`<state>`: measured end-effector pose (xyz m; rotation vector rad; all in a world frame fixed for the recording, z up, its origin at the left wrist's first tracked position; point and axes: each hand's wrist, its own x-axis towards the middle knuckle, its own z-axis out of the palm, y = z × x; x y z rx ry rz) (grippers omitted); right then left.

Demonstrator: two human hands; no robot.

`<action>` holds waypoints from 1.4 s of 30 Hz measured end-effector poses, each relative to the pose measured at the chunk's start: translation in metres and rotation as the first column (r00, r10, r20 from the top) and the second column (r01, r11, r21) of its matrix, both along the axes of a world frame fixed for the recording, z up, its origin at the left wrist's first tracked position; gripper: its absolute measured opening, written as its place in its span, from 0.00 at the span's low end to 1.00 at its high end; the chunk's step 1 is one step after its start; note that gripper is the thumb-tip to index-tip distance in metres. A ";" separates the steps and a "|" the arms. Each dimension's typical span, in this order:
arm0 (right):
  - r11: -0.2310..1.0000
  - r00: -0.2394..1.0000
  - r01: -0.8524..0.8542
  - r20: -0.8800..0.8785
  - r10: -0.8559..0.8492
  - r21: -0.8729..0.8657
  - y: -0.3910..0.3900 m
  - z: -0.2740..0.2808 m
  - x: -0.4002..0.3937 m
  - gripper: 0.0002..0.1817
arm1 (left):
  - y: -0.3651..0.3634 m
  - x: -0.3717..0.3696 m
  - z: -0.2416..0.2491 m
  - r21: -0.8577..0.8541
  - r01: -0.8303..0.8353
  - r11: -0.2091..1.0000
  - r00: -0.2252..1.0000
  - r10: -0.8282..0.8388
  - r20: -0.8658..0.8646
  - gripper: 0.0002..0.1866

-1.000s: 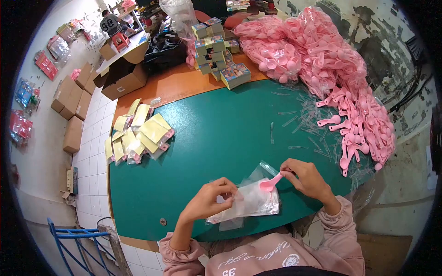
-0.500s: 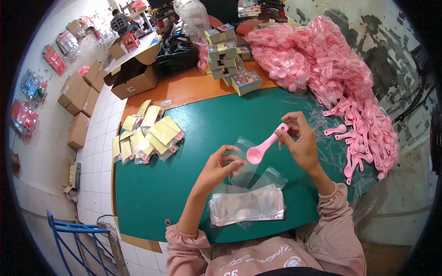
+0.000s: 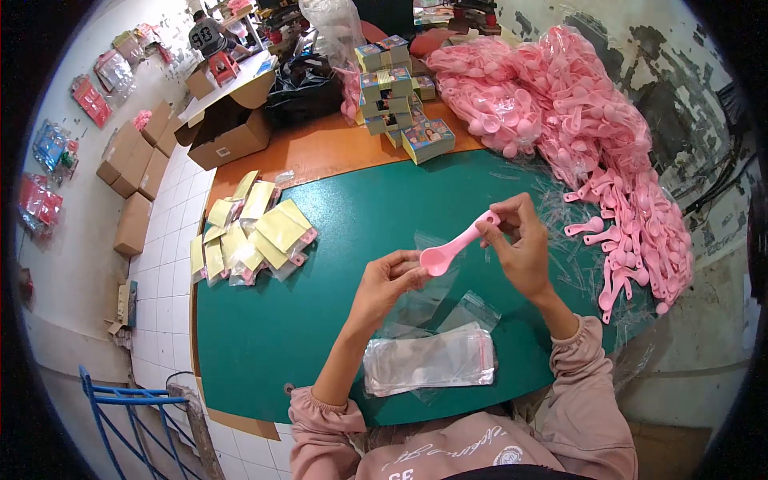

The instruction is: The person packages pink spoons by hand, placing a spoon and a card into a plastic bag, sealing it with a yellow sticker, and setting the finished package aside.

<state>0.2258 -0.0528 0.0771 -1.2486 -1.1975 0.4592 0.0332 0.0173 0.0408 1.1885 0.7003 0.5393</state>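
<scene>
A pink measuring spoon [image 3: 450, 248] is held above the table between both hands, its round bowl toward the left. My right hand [image 3: 518, 244] pinches the end of its handle. At the bowl's edge, the thumb and fingers of my left hand [image 3: 387, 286] are closed on the spoon. Below lies a stack of clear plastic bags [image 3: 428, 360], with a few loose clear bags [image 3: 470, 312] just beyond it.
Pink spoons [image 3: 616, 264] spill from large plastic sacks [image 3: 552, 96] at right. Packed bags with yellow cards [image 3: 282, 226] lie at left on the green table [image 3: 352, 212]. Bundled printed cards [image 3: 428, 142] stand at the back near an open cardboard box [image 3: 232, 140]. A person [image 3: 210, 38] sits far off.
My left hand has closed from a loose, spread pose onto the spoon's bowl. The bowl has shifted slightly left and up, while my right hand keeps hold of the handle.
</scene>
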 end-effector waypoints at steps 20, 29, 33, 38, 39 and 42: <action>0.752 0.741 -0.653 0.134 0.658 -0.089 0.050 -0.015 0.015 0.35 | 0.013 0.001 0.014 -0.149 0.087 0.985 0.990 -0.069 0.123 0.21; 0.937 0.468 -0.264 0.819 0.333 -0.230 0.241 -0.040 0.126 0.56 | 0.068 -0.043 -0.050 -0.347 -0.139 0.928 0.922 0.249 0.297 0.20; 0.747 0.567 -0.088 0.583 0.582 -0.660 0.251 -0.033 0.127 0.56 | 0.073 -0.036 -0.051 -0.402 -0.116 0.908 0.923 0.248 0.293 0.20; 0.805 0.490 -0.141 0.665 0.563 -0.577 0.263 -0.065 0.142 0.54 | 0.074 -0.035 -0.051 -0.408 -0.089 0.909 0.926 0.226 0.303 0.20; 0.819 0.504 -0.131 0.674 0.540 -0.558 0.260 -0.065 0.141 0.53 | 0.074 -0.035 -0.049 -0.409 -0.101 0.907 0.927 0.235 0.293 0.20; 0.859 0.519 -0.136 0.703 0.487 -0.494 0.255 -0.066 0.139 0.51 | 0.074 -0.035 -0.051 -0.411 -0.101 0.906 0.925 0.238 0.297 0.19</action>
